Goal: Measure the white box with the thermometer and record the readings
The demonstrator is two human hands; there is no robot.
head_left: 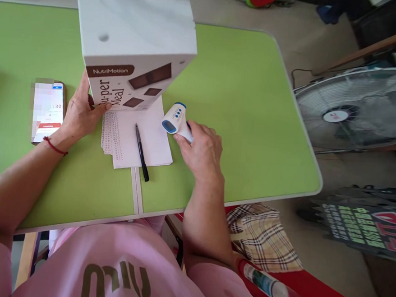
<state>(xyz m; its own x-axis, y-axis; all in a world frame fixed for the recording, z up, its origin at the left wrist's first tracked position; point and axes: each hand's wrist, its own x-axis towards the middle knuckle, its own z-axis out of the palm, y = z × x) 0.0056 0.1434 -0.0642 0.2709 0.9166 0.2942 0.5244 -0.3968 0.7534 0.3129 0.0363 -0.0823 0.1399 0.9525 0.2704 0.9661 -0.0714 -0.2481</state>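
My left hand (84,112) grips the near left edge of a white box (138,26) printed "NutriMotion", thumb on its front and other fingers partly hidden. The box stands tilted over a stack of papers (157,148), some covered in small writing. In my right hand (203,146) is a white and blue handheld infrared thermometer (174,118), my fingers wrapped round its handle. Its small screen faces me, and its head is near the box's lower right side. A black pen (141,152) lies across the papers, between my hands.
A phone (49,113) with a lit screen lies left of my left hand on the green table (251,116). Beyond the table's right edge stand a fan (343,113) and a dark printed sign or bag (365,223). A plastic bottle (270,284) and checked cloth (263,234) are at lower right.
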